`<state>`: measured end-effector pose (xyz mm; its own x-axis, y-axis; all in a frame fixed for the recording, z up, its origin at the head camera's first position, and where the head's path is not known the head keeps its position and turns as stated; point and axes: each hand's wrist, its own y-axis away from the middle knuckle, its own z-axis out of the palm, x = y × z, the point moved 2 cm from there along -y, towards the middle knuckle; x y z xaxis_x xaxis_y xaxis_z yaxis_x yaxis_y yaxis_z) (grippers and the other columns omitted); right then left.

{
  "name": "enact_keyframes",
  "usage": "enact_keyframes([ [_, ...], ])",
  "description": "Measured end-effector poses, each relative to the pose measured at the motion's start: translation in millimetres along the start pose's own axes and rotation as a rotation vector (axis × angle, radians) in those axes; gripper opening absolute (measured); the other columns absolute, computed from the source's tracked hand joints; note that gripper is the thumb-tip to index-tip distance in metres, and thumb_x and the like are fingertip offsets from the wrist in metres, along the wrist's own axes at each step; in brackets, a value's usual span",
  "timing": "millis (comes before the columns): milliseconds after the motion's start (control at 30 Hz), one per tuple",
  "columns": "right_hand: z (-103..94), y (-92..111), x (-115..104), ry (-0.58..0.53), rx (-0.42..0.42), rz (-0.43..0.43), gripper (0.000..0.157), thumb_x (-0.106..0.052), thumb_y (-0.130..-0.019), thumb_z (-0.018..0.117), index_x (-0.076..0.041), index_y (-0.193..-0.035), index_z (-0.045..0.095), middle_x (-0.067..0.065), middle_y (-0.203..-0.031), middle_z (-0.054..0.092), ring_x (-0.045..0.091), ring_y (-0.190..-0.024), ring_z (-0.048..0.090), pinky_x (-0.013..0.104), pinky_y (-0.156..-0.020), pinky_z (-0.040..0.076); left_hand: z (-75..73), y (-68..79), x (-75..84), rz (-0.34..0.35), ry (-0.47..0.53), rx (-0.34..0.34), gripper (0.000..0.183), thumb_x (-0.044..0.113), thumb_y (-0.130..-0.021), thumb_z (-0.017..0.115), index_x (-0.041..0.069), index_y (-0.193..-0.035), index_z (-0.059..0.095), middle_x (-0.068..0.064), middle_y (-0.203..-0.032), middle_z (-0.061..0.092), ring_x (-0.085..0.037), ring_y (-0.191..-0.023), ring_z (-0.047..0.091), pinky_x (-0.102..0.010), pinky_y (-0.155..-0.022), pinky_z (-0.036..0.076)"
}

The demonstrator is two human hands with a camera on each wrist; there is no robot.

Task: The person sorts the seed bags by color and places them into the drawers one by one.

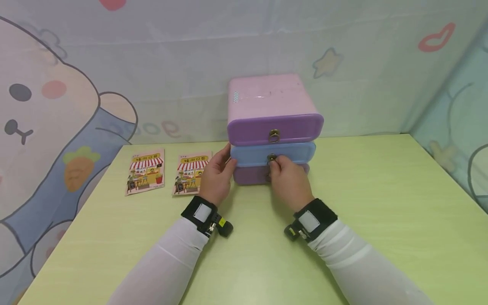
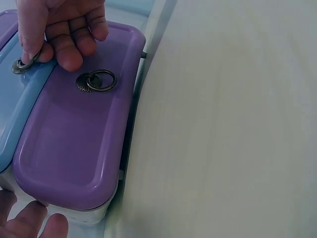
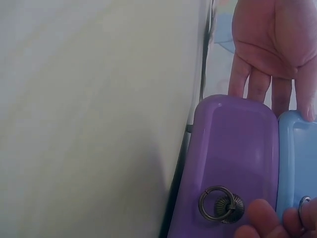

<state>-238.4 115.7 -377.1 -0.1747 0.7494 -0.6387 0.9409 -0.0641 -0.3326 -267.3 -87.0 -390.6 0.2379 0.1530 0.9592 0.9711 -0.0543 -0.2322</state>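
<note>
A three-tier drawer box (image 1: 270, 95) with a pink top stands against the backdrop. Its fronts are purple (image 1: 248, 130), blue (image 1: 249, 156) and purple (image 1: 248, 176), from top to bottom. My right hand (image 1: 291, 182) pinches the metal ring pull (image 2: 21, 67) of the blue drawer between thumb and finger. My left hand (image 1: 216, 178) rests on the box's left side, its fingers (image 3: 257, 85) straight along the wall and its thumb at the blue front's edge. On the lowest drawer, the ring pull (image 2: 101, 81) hangs free, just by my right fingers.
Two illustrated packets, one on the left (image 1: 145, 171) and one nearer the box (image 1: 188, 173), lie on the pale green table (image 1: 381, 203). The second is partly behind my left hand. A printed cloth backdrop (image 1: 183, 63) rises behind the table.
</note>
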Motion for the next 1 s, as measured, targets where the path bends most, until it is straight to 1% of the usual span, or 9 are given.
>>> enact_keyframes([
  [133,-2.3,-3,1,0.004,-0.041,-0.015,0.03,-0.027,-0.111,0.05,-0.009,-0.091,0.063,0.008,-0.082,0.073,0.026,-0.07,0.068,0.034,-0.059,0.048,0.8,-0.1,0.0,0.001,-0.019,0.014,0.049,0.019,-0.109,0.06,0.015,-0.156,0.05,-0.001,-0.16,0.054,-0.015,-0.148,0.051,-0.031,-0.123,0.043],
  [267,-12.6,-5,-1,0.046,-0.109,-0.048,0.033,-0.028,-0.109,0.053,-0.009,-0.084,0.062,0.007,-0.073,0.064,0.022,-0.063,0.06,0.031,-0.055,0.043,1.6,0.3,-1.0,-0.002,-0.027,0.023,0.049,0.019,-0.109,0.06,0.015,-0.156,0.051,-0.001,-0.159,0.054,-0.015,-0.147,0.052,-0.031,-0.122,0.045],
  [333,-20.0,-6,-2,0.07,-0.119,-0.063,0.035,-0.03,-0.108,0.055,-0.009,-0.081,0.064,0.005,-0.069,0.062,0.02,-0.06,0.057,0.031,-0.054,0.042,1.9,0.5,-1.2,-0.004,-0.025,0.021,0.048,0.019,-0.108,0.06,0.016,-0.156,0.051,0.0,-0.159,0.054,-0.015,-0.147,0.052,-0.031,-0.121,0.045],
  [400,-27.2,-6,-4,0.075,-0.09,-0.072,0.036,-0.032,-0.106,0.058,-0.008,-0.08,0.068,0.004,-0.067,0.063,0.02,-0.06,0.057,0.03,-0.054,0.042,1.9,0.7,-0.9,-0.005,-0.025,0.019,0.048,0.019,-0.108,0.06,0.016,-0.156,0.051,0.0,-0.159,0.054,-0.015,-0.146,0.052,-0.031,-0.121,0.045],
  [467,-32.9,-7,-7,0.05,-0.028,-0.084,0.034,-0.031,-0.104,0.061,-0.007,-0.084,0.073,0.005,-0.069,0.067,0.02,-0.06,0.059,0.03,-0.055,0.043,1.4,0.7,0.1,-0.002,-0.026,0.019,0.048,0.019,-0.108,0.06,0.016,-0.156,0.051,0.0,-0.159,0.055,-0.015,-0.146,0.052,-0.031,-0.121,0.045],
  [600,-41.2,-7,-15,-0.066,0.113,-0.096,0.029,-0.029,-0.102,0.065,-0.003,-0.097,0.078,0.01,-0.08,0.076,0.023,-0.067,0.067,0.031,-0.057,0.047,0.0,0.5,2.0,0.006,-0.033,0.023,0.049,0.02,-0.108,0.061,0.015,-0.156,0.051,-0.001,-0.158,0.055,-0.014,-0.146,0.052,-0.031,-0.122,0.044],
  [667,-42.7,-6,-18,-0.121,0.155,-0.089,0.028,-0.029,-0.101,0.066,-0.003,-0.101,0.078,0.011,-0.086,0.079,0.023,-0.072,0.07,0.029,-0.059,0.048,-0.5,0.5,2.1,0.003,-0.034,0.024,0.049,0.021,-0.108,0.061,0.015,-0.156,0.051,-0.001,-0.159,0.055,-0.014,-0.146,0.052,-0.031,-0.122,0.044],
  [867,-41.7,-4,-23,-0.24,0.199,-0.057,0.024,-0.024,-0.1,0.071,-0.001,-0.105,0.076,0.013,-0.093,0.079,0.025,-0.08,0.072,0.02,-0.062,0.049,-0.3,0.1,-0.9,-0.001,-0.022,0.021,0.049,0.02,-0.108,0.061,0.016,-0.156,0.051,0.0,-0.159,0.055,-0.013,-0.146,0.052,-0.03,-0.121,0.045],
  [1000,-40.1,-3,-26,-0.336,0.216,-0.04,0.024,-0.018,-0.098,0.073,0.003,-0.109,0.071,0.016,-0.098,0.078,0.019,-0.081,0.071,0.012,-0.063,0.049,0.3,0.0,-0.7,-0.003,-0.013,0.017,0.048,0.02,-0.109,0.061,0.017,-0.156,0.052,0.001,-0.159,0.054,-0.013,-0.147,0.051,-0.03,-0.121,0.045],
])
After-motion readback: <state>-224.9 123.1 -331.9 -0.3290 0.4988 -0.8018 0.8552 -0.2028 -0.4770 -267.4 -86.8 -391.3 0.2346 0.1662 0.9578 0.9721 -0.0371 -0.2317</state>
